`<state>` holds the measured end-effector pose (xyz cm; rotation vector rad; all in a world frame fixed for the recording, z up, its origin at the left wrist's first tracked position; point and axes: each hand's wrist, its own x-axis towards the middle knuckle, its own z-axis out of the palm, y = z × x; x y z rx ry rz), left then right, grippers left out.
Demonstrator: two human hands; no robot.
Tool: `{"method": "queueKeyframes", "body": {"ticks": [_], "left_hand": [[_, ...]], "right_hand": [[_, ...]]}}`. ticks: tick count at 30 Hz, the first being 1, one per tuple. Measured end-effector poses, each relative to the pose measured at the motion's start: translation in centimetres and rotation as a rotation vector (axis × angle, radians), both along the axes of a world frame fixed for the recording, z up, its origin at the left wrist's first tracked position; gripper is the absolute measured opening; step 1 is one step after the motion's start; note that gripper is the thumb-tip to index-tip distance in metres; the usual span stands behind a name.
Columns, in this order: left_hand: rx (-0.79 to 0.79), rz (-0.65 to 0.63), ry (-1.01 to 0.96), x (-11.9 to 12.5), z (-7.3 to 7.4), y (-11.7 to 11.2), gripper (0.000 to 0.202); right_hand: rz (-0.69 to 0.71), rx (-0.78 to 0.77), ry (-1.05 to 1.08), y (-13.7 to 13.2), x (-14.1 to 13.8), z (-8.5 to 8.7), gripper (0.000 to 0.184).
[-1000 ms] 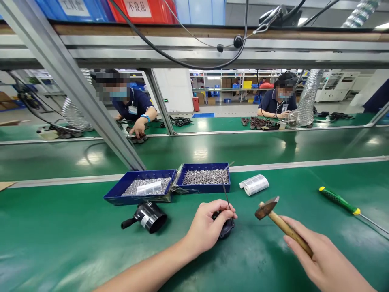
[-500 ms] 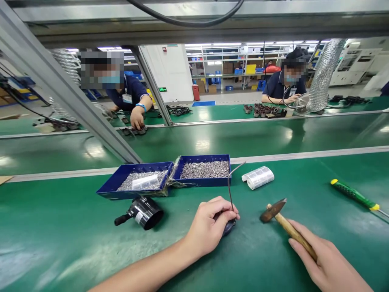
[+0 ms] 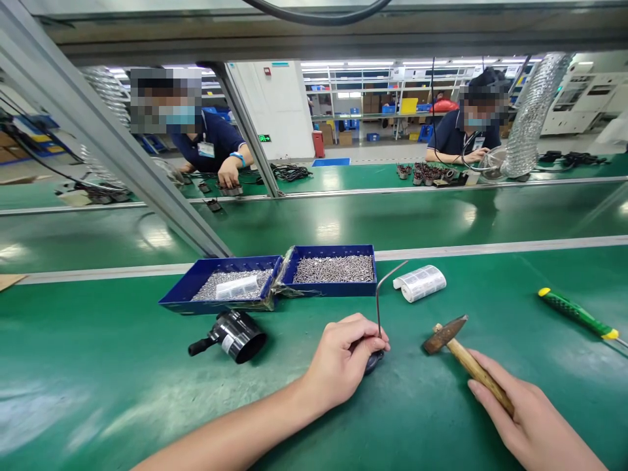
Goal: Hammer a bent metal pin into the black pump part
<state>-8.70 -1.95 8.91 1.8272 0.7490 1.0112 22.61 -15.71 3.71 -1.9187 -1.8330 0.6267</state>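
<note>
My left hand (image 3: 338,360) is closed around the lower end of a thin bent metal rod (image 3: 377,301), which stands nearly upright and looks like a hex key. Beneath those fingers a dark rounded part (image 3: 373,362) rests on the green bench, mostly covered by the hand. My right hand (image 3: 520,405) grips the wooden handle of a hammer (image 3: 483,379). The rusty hammer head (image 3: 445,334) is low over the bench, to the right of the rod and apart from it.
Two blue bins (image 3: 333,289) of small metal pieces stand behind my left hand. Also on the bench are a black cylindrical part (image 3: 240,337), a roll of labels (image 3: 420,283) and a green screwdriver (image 3: 576,313). Two co-workers sit opposite; a metal post (image 3: 127,144) slants at left.
The view has shifted slightly. Both my hands keep nearly the same pose with the rod and hammer. The left co-worker's hand has moved back from the near edge with a part.
</note>
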Motion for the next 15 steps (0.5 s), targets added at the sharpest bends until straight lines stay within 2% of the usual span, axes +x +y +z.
{"method": "queueKeyframes", "body": {"ticks": [11,15], "left_hand": [[0.043,-0.001,-0.029,0.03,-0.17,0.03,0.024],[0.052,-0.004,-0.031,0.01,-0.26,0.01,0.024]], "right_hand": [[-0.005,-0.116,0.062,-0.08,0.39,0.1,0.054],[-0.023,-0.071,0.047,0.02,0.42,-0.1,0.055]]}}
